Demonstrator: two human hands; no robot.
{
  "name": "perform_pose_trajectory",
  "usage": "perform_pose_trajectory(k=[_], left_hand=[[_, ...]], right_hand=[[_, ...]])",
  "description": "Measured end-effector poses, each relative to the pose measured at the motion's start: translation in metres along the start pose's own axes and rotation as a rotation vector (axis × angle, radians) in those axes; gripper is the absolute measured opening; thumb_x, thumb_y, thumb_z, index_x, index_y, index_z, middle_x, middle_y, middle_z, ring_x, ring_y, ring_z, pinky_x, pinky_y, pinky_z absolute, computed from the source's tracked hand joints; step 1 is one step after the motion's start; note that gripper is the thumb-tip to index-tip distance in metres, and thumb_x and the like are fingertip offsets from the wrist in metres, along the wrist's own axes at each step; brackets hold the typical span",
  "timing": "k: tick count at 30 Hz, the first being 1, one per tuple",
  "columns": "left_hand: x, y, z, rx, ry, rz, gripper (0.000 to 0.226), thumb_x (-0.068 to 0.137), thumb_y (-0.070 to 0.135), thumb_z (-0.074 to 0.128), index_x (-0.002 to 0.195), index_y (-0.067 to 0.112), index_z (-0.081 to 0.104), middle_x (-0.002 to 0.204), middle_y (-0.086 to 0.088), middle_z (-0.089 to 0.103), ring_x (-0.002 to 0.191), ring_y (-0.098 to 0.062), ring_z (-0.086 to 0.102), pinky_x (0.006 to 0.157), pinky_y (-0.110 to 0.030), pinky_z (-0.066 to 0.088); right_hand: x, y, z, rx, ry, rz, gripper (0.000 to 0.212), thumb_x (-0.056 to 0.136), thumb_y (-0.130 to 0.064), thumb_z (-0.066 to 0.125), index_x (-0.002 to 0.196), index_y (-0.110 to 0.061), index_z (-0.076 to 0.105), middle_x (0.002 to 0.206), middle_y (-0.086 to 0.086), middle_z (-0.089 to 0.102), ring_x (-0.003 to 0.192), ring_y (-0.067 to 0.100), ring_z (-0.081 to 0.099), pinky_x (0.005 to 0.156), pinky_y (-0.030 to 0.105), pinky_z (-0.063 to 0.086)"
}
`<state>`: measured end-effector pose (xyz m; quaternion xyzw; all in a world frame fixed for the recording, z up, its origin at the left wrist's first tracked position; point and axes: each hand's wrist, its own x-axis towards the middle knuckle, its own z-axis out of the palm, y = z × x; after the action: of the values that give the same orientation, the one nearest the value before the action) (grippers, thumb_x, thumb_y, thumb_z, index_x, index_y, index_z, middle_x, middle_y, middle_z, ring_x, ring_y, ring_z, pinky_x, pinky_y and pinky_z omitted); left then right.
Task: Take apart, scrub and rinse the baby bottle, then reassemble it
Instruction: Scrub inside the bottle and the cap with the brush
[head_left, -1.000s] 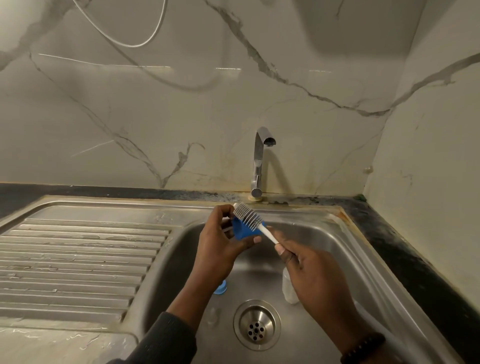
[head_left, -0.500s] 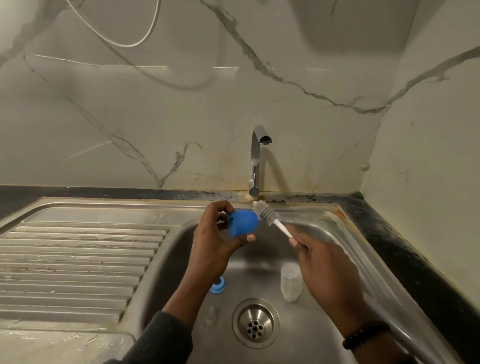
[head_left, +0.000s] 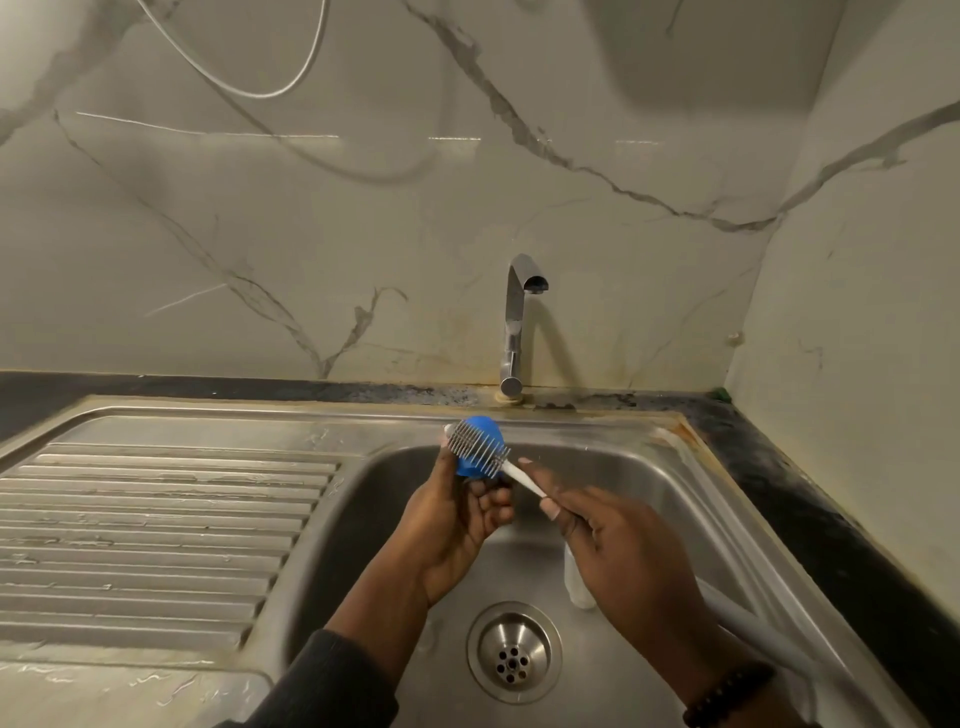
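Slippage is looking like the main risk: the left hand (head_left: 457, 512) is gripping the blue bottle cap (head_left: 480, 447) from below with curled fingers, holding it up over the back part of the sink basin (head_left: 649, 483), and the cap's rounded top is likely giving little purchase. The right hand (head_left: 618, 551) is pinching the white handle of the bottle brush (head_left: 480, 449) between thumb and fingers, with the grey bristle head lying across the near face of the cap. A hard stroke is liable to be knocking the cap out of the fingers and down into the basin; it is probably too big to be passing the drain (head_left: 513, 652), so the cost would be a re-wash rather than a loss. The brush handle is being held well back from the head, so the head may be skidding off the curved surface instead of scrubbing it.

Below the right hand, the clear bottle body (head_left: 577, 582) is standing on the basin floor, mostly hidden by the hand, so I cannot tell whether it is upright or leaning. It is sitting right under the working area, and a dropped cap or brush could be tipping it. A grey hose (head_left: 758, 623) is running along the basin's right side. The tap (head_left: 519, 322) is standing behind the cap with no water visibly running. The ribbed draining board (head_left: 156, 519) is lying to the left.
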<state>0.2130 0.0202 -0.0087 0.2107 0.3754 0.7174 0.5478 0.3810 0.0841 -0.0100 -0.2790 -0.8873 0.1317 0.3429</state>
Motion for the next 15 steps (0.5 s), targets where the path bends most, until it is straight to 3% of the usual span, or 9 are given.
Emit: perform_pose_trajectory(k=[6,10,12,15], left_hand=[[0.0,-0.001,0.004,-0.129,-0.096,-0.038,0.063,0.101,0.056,0.029,0.131,0.005,0.048,0.075,-0.007,0.057,0.056,-0.009,0.051,0.049,-0.018,0.048],[0.0,-0.001,0.003,-0.112,-0.099,-0.05,0.061,0.099,0.058,0.031,0.129,0.006,0.047,0.077,-0.007,0.059,0.058,-0.009,0.051,0.05,-0.019,0.049],[-0.001,-0.001,0.004,-0.093,-0.098,-0.039,0.065,0.096,0.059,0.033,0.13,0.006,0.049,0.082,-0.01,0.064,0.063,-0.012,0.058,0.057,-0.022,0.055],[-0.002,-0.001,0.005,-0.113,-0.094,-0.033,0.069,0.093,0.06,0.035,0.132,0.005,0.051,0.093,-0.014,0.07,0.076,-0.017,0.068,0.067,-0.027,0.061]], right_hand=[[0.002,0.005,0.003,0.018,0.037,0.017,0.036,0.092,-0.06,0.027,0.118,-0.084,0.02,0.086,-0.007,0.067,0.075,0.008,0.062,0.066,0.032,0.056],[0.005,0.01,-0.006,-0.049,0.036,0.12,0.039,0.098,-0.046,0.037,0.135,-0.055,0.036,0.061,-0.011,0.05,0.053,0.003,0.047,0.05,0.017,0.038],[0.004,0.015,-0.012,-0.102,0.017,0.19,0.038,0.099,-0.04,0.042,0.136,-0.046,0.045,0.065,-0.014,0.051,0.055,0.0,0.046,0.051,0.013,0.032],[0.003,0.009,-0.015,-0.072,0.016,0.215,0.038,0.098,-0.044,0.041,0.135,-0.043,0.05,0.071,-0.016,0.055,0.062,0.0,0.051,0.057,0.013,0.037]])
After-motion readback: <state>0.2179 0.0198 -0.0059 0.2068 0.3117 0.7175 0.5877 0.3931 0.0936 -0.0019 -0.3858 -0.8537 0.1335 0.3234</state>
